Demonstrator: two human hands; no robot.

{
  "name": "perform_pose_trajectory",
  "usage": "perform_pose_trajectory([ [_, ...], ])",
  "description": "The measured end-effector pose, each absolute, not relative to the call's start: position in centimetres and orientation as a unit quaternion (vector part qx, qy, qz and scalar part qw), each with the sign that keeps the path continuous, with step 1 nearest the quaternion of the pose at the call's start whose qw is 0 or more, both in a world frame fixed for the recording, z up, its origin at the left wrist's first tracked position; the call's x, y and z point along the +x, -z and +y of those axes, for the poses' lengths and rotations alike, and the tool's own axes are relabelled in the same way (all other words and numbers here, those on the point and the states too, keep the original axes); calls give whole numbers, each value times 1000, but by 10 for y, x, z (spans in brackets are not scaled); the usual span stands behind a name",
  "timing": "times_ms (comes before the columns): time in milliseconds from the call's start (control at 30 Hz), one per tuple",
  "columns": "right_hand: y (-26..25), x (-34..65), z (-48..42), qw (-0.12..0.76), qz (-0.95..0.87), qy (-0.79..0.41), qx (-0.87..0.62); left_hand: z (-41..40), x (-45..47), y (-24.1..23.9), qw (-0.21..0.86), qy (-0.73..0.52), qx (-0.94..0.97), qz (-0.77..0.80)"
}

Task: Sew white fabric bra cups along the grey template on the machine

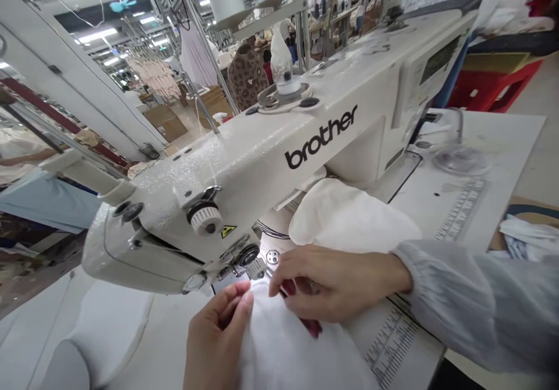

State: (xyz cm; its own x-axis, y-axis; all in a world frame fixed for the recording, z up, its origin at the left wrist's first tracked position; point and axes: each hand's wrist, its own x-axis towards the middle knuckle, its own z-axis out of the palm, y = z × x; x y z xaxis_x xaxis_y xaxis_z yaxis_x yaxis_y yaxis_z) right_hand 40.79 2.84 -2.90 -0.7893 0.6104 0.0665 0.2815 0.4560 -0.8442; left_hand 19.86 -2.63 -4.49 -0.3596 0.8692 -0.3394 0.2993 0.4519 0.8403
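My left hand (222, 326) pinches the edge of a white fabric piece (288, 349) between thumb and fingers, just in front of the sewing machine's needle area. Close beside it, my right hand (323, 282) is curled over the same fabric, its index fingertip bent down towards the cloth. A dark red tool (312, 327) shows under the right palm, mostly hidden by the fingers; its kind cannot be made out. Above both hands is the head of a white sewing machine (244, 163). Another white fabric piece (349, 215) lies under the machine arm, behind my right hand.
White rounded pieces (109, 320) lie on the table at left. A printed ruler scale (391, 343) runs along the tabletop at right, with a clear round dish (460, 158) farther back. A red plastic stool (493, 90) stands beyond the table. A person (248, 78) sits behind the machine.
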Motion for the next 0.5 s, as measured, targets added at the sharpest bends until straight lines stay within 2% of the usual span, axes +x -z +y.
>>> perform_pose_trajectory([
  [100, 39, 405, 25, 237, -830, -425, -272, -26, 199, 44, 416, -346, 380, 750],
  [200, 46, 402, 22, 254, -835, -401, -278, -26, 201, 44, 414, -347, 377, 752],
  [367, 42, 398, 16, 261, -839, -390, -274, -27, 201, 44, 416, -348, 374, 752],
  [500, 38, 397, 13, 232, -839, -395, -292, -28, 201, 44, 413, -343, 387, 749],
])
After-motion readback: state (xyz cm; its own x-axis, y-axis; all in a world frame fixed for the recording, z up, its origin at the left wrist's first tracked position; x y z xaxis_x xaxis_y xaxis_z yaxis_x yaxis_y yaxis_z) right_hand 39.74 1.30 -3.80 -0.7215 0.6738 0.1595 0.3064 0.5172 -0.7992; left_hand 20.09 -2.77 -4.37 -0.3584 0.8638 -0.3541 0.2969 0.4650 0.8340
